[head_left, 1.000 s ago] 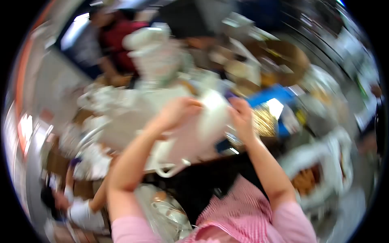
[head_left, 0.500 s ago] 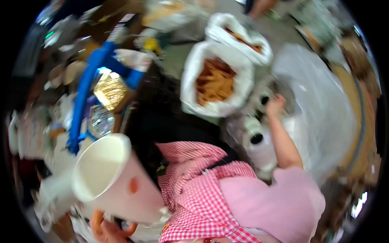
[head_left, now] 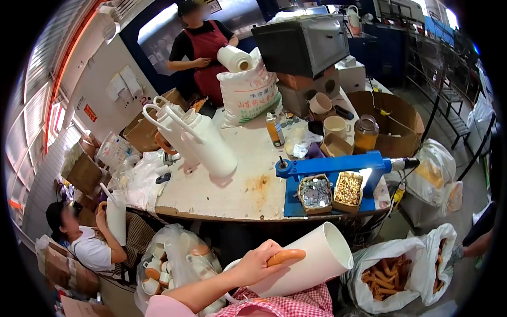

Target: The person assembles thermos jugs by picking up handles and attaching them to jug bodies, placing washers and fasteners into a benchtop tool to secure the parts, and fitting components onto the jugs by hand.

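Note:
My left hand (head_left: 257, 263) crosses my lap with its fingers closed round the tan handle of a white thermos jug shell (head_left: 301, 263). The shell lies tilted over my checked apron (head_left: 311, 304), its open hollow end facing up and to the right. My right hand is not in view. In front of me, a blue bench fixture (head_left: 332, 165) stands at the table edge. Beneath its arm sit a small box of silver metal pieces (head_left: 315, 194) and a box of gold-coloured ones (head_left: 348, 191). Two white jugs (head_left: 203, 140) stand on the table.
Bags of tan handles (head_left: 388, 274) stand at right, and a bag of white and tan parts (head_left: 177, 259) at left. The table (head_left: 232, 198) also carries a spray can (head_left: 274, 129) and a glass jar (head_left: 365, 133). One co-worker (head_left: 203, 53) stands behind; another (head_left: 92, 243) sits left.
The view has swung up from the floor to the table. My left hand has brought the shell across my lap; my right hand, earlier among white parts at right, has left view.

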Action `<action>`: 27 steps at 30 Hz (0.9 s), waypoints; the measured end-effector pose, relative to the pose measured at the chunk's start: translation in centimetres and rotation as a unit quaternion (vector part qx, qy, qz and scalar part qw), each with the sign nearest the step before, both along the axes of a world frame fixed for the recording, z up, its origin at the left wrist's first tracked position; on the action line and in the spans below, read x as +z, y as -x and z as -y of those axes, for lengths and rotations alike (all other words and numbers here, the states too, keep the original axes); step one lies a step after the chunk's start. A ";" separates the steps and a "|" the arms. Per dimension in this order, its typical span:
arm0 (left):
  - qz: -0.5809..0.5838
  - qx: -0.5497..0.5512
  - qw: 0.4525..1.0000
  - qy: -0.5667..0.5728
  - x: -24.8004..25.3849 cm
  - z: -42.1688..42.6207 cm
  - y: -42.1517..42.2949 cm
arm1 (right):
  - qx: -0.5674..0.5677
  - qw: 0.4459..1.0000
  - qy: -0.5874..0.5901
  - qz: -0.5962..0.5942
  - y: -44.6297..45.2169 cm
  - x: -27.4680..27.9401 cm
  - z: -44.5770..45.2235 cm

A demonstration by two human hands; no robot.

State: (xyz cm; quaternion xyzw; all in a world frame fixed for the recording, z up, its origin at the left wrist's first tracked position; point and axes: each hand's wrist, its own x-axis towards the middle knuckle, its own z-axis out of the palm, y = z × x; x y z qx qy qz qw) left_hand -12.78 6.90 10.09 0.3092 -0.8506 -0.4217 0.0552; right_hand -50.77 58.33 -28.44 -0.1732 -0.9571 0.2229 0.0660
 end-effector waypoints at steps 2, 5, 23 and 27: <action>-0.025 0.006 1.000 -0.008 -0.3 0.0 -0.1 | 0.024 0.997 -0.052 0.048 0.9 0.3 1.1; -0.022 -0.004 1.000 -0.014 -1.2 0.4 -0.1 | 0.073 0.974 -0.161 0.139 1.7 1.5 1.8; -0.117 0.049 0.989 -0.082 -1.8 -0.5 -3.6 | 0.650 0.671 0.342 -0.097 -9.6 35.6 35.2; -0.128 0.040 0.990 -0.031 -1.5 0.4 -4.6 | 0.754 0.587 0.282 -0.082 -11.0 35.2 38.7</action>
